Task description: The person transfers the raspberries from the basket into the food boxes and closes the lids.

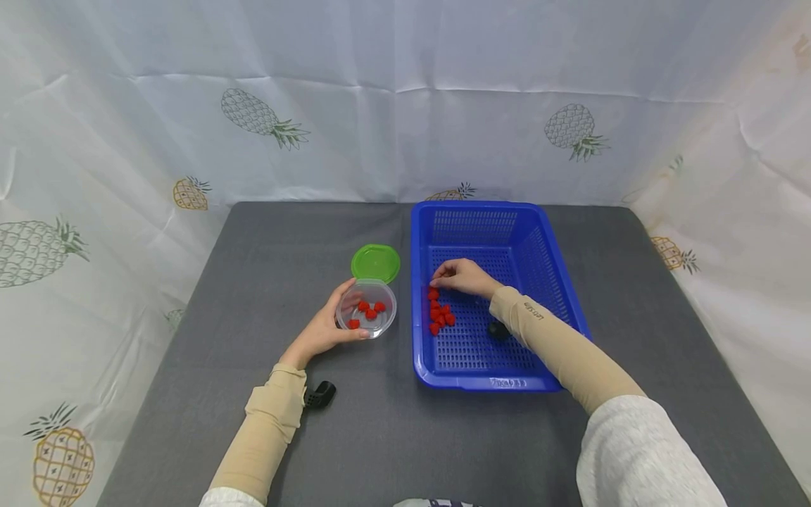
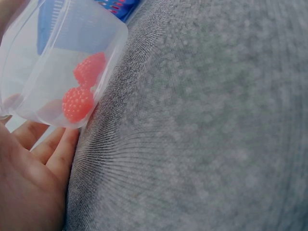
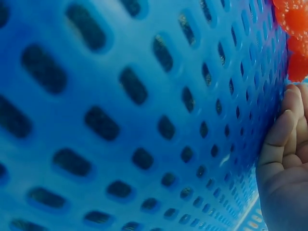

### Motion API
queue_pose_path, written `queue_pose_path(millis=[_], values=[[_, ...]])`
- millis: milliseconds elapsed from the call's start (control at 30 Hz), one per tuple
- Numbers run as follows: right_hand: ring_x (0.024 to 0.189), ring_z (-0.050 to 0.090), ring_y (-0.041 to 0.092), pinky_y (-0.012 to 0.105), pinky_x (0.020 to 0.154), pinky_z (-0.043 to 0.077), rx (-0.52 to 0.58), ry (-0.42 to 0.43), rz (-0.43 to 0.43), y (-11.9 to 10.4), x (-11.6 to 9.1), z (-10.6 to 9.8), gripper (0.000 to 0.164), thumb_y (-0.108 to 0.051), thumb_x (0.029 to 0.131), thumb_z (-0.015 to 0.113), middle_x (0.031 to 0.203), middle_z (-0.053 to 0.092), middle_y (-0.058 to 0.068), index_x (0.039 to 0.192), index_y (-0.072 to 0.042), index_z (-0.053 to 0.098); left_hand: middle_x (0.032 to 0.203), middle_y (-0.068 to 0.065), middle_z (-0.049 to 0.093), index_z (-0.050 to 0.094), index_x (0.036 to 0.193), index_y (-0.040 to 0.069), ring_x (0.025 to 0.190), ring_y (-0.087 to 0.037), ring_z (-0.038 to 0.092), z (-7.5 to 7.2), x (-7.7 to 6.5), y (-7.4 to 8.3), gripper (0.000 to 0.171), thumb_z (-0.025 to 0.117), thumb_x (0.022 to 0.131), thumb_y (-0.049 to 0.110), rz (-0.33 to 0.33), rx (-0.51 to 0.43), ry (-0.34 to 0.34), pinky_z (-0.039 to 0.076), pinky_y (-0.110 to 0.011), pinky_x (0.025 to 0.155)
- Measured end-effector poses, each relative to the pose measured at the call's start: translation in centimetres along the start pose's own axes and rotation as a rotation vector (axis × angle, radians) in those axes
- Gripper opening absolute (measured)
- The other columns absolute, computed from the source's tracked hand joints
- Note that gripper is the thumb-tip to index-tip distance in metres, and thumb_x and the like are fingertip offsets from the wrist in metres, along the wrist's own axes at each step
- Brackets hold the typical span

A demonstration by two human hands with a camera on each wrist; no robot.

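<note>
In the head view my left hand point(image 1: 326, 327) holds a round clear plastic tub point(image 1: 382, 327) by its sides, thumb at the near side and fingers at the far side. Several red raspberries point(image 1: 370, 314) lie in the tub; two show through its wall in the left wrist view. My right hand point(image 1: 465, 277) reaches into a blue perforated basket point(image 1: 541, 384). Its fingertips are right at one raspberry point(image 1: 434, 293) by the basket's left wall; I cannot tell whether they pinch it. More raspberries point(image 1: 441, 315) lie in a cluster nearer to me on the basket floor.
A green round lid point(image 1: 376, 263) lies just beyond the tub on the grey tabletop point(image 1: 266, 267). One black device point(image 1: 319, 396) is at the left wrist and another point(image 1: 498, 330) under the right forearm. A white pineapple-print curtain point(image 1: 380, 141) hangs around the table.
</note>
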State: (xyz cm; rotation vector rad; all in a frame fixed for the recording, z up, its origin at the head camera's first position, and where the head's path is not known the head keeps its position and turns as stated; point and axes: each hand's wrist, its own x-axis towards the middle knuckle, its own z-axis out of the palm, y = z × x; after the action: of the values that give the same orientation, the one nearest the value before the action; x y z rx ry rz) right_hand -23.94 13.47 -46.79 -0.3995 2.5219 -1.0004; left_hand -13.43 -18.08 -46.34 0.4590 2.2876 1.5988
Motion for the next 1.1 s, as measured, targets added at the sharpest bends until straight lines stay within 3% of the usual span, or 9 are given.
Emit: queue_pose_path(millis=[167,400,600,833,1100], values=[[0.084,0.059,0.013,0.029,0.081,0.046,-0.056,-0.021,-0.002,-0.24,0.01,0.08,0.025,-0.038,0.083,0.068,0.090,0.070,-0.001,0.094,-0.015,0.071,0.148,-0.020,0.035,0.014,0.149,0.017,0.136,-0.039,0.034,-0.09,-0.03,0.17,0.097,0.078,0.075,0.014,-0.005,-0.002,0.003,0.028,-0.053,0.111],[0.081,0.057,0.013,0.027,0.077,0.044,-0.043,-0.010,-0.051,-0.25,-0.25,-0.05,0.027,-0.042,0.083,0.066,0.087,0.069,-0.002,0.090,-0.016,0.070,0.148,-0.019,0.034,0.014,0.149,0.017,0.136,-0.038,0.034,-0.14,0.03,0.18,0.098,0.078,0.075,0.015,-0.009,0.004,0.001,0.028,-0.053,0.111],[0.085,0.059,0.015,0.029,0.078,0.048,0.034,0.006,-0.043,-0.23,-0.48,-0.31,0.025,-0.040,0.085,0.065,0.094,0.069,0.000,0.096,-0.018,0.070,0.148,-0.019,0.035,0.014,0.149,0.018,0.136,-0.038,0.034,-0.19,0.09,0.13,0.098,0.078,0.075,0.014,-0.003,-0.003,-0.001,0.028,-0.052,0.112],[0.086,0.065,0.018,0.030,0.077,0.052,0.140,0.002,-0.012,-0.16,-0.50,-0.47,0.031,-0.037,0.088,0.062,0.104,0.068,0.007,0.107,-0.013,0.067,0.147,-0.019,0.035,0.014,0.149,0.017,0.136,-0.038,0.035,-0.14,0.10,-0.03,0.098,0.078,0.075,0.014,0.004,-0.002,-0.001,0.029,-0.052,0.111],[0.093,0.066,0.024,0.036,0.083,0.053,0.239,-0.002,-0.015,-0.52,-0.58,-0.53,0.033,-0.035,0.088,0.063,0.107,0.068,0.012,0.110,-0.009,0.066,0.148,-0.018,0.034,0.014,0.149,0.018,0.137,-0.037,0.034,-0.14,-0.06,0.17,0.098,0.078,0.075,0.016,-0.015,0.008,-0.001,0.028,-0.054,0.111]])
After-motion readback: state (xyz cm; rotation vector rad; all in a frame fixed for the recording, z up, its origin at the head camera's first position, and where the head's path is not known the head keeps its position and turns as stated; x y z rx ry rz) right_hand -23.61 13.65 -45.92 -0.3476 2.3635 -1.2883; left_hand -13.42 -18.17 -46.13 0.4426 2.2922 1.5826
